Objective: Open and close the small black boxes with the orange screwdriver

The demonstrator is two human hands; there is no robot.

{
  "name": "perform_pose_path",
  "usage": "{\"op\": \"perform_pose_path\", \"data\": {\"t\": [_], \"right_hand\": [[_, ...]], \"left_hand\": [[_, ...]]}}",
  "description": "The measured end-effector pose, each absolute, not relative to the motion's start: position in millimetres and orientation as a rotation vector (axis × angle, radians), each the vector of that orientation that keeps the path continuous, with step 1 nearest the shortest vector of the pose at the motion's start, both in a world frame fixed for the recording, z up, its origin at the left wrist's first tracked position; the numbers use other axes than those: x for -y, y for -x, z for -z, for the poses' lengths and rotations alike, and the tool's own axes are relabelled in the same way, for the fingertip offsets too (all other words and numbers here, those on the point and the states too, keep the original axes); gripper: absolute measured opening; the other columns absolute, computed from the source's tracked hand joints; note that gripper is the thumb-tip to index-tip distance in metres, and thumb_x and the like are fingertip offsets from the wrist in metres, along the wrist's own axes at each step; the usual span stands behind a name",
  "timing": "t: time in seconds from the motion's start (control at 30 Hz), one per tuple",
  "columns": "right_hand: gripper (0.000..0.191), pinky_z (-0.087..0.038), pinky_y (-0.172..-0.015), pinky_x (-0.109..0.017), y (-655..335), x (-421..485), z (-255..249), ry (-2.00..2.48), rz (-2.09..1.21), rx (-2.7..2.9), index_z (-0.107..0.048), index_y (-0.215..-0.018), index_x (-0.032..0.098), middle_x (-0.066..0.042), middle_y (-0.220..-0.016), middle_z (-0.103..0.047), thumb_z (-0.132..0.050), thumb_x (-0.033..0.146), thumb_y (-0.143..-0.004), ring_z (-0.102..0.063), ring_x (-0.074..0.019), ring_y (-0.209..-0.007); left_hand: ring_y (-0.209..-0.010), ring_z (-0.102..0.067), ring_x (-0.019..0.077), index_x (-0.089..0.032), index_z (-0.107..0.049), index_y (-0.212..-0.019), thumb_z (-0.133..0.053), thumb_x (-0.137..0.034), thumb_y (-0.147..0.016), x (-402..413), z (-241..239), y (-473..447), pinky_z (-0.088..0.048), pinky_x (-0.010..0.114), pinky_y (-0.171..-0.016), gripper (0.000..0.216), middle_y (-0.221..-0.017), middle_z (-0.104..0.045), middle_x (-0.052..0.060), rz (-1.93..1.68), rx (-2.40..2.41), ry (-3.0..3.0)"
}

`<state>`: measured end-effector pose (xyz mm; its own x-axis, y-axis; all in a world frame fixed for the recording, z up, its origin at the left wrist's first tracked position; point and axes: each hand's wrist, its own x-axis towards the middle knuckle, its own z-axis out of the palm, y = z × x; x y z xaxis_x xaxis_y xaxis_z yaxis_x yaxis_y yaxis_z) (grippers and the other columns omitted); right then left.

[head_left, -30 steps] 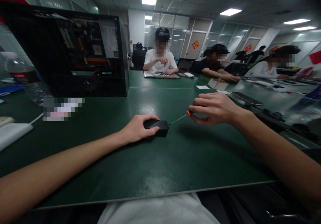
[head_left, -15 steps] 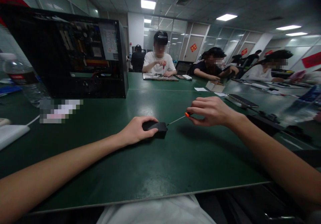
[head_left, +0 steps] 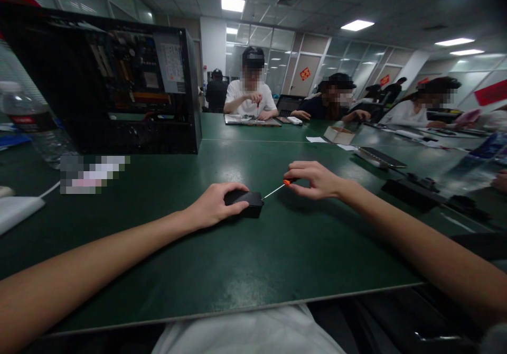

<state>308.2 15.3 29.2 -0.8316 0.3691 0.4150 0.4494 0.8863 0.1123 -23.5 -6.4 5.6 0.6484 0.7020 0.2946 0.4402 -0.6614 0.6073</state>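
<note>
A small black box (head_left: 249, 204) lies on the green table (head_left: 277, 248) in front of me. My left hand (head_left: 214, 205) rests over its left part, fingers curled on top, holding it down. My right hand (head_left: 315, 178) pinches the orange handle of a thin screwdriver (head_left: 277, 187). The metal shaft slants down to the left and its tip meets the box's right upper edge. Most of the handle is hidden in my fingers.
An open black computer case (head_left: 119, 79) stands at the back left, with a water bottle (head_left: 34, 127) beside it. Three other people sit at the far side with tools and devices. A small cardboard box (head_left: 339, 134) and dark flat devices (head_left: 382, 157) lie to the right.
My right hand has slid a little left and lower, closer to the box, and the screwdriver lies flatter. My left hand has stayed on the box.
</note>
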Motion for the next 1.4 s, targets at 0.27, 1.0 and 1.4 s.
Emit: {"op": "perform_pose_path", "data": {"t": [0.27, 1.0, 1.4], "right_hand": [[0.028, -0.046, -0.075, -0.031, -296, -21, -13, 0.464, 0.500, 2.681, -0.064, -0.118, 0.013, -0.011, -0.095, -0.063, -0.050, 0.030, -0.101, -0.054, -0.0190, -0.084], [0.025, -0.035, -0.057, -0.026, -278, -5, -1, 0.557, 0.778, 2.549, -0.067, -0.111, 0.014, -0.005, -0.081, -0.067, -0.049, 0.030, -0.103, -0.058, -0.0120, -0.067], [0.027, -0.045, -0.065, -0.022, -264, -5, 2, 0.600, 0.029, 2.598, -0.066, -0.116, 0.014, -0.006, -0.085, -0.069, -0.050, 0.032, -0.103, -0.062, -0.0116, -0.071]], "left_hand": [[-0.092, -0.068, 0.0258, -0.014, -0.067, -0.120, -0.062, -0.047, -0.092, 7, -2, 24, -0.052, 0.034, -0.077, 0.044, -0.111, -0.073, 0.011, -0.753, -0.904, -2.395], [-0.096, -0.069, 0.0264, -0.016, -0.068, -0.118, -0.067, -0.052, -0.088, 6, -8, 38, -0.052, 0.037, -0.088, 0.046, -0.111, -0.075, 0.009, -0.707, -1.008, -2.337], [-0.091, -0.069, 0.0252, -0.015, -0.072, -0.114, -0.073, -0.052, -0.083, 8, -8, 36, -0.051, 0.034, -0.084, 0.048, -0.105, -0.076, 0.007, -0.732, -0.993, -2.301]]}}
